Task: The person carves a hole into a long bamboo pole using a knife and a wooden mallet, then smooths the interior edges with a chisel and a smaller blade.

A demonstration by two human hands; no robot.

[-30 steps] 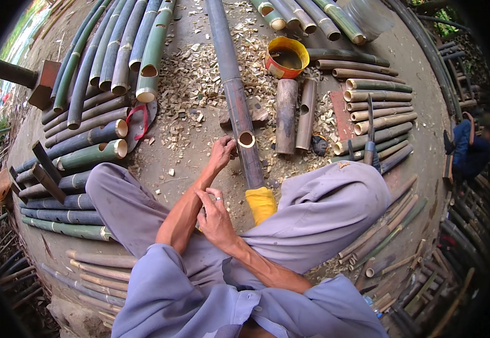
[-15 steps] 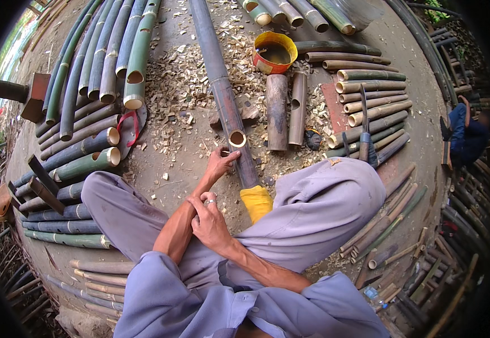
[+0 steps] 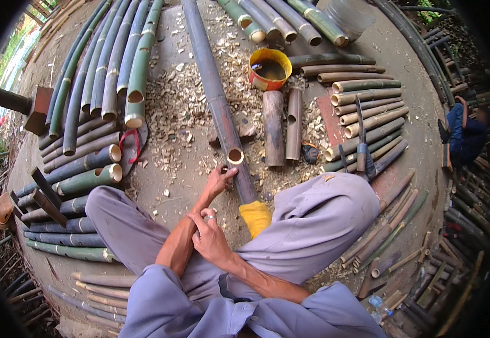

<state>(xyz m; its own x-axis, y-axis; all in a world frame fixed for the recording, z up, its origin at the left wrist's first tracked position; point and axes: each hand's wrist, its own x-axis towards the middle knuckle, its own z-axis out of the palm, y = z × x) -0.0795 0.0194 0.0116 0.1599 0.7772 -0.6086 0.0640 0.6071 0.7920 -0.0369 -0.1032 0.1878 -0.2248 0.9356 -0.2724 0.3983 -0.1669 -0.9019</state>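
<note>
A long dark bamboo pole point(image 3: 218, 107) runs away from me, with a round hole cut near its close end. My left hand point(image 3: 218, 180) is beside that hole, fingers apart, its fingertips against the pole's left side. My right hand point(image 3: 211, 239), wearing a ring, crosses over and touches my left forearm with its fingers part bent and spread; nothing shows in it. A yellow cloth or sleeve point(image 3: 255, 218) covers the pole's close end, between my bent legs. Under the pole lies a dark block point(image 3: 247, 132).
Wood chips point(image 3: 171, 127) litter the ground. A yellow-red bucket point(image 3: 269, 70) stands beyond two short bamboo pieces point(image 3: 274, 129). A long blade point(image 3: 361, 127) lies by cut bamboo point(image 3: 369, 93) at right. More bamboo tubes point(image 3: 90, 172) lie left. Another person point(image 3: 466, 132) sits far right.
The view has shifted, so the pole, bucket and bamboo appear slightly lower. Both hands keep nearly the same pose, left at the pole and right at the left forearm.
</note>
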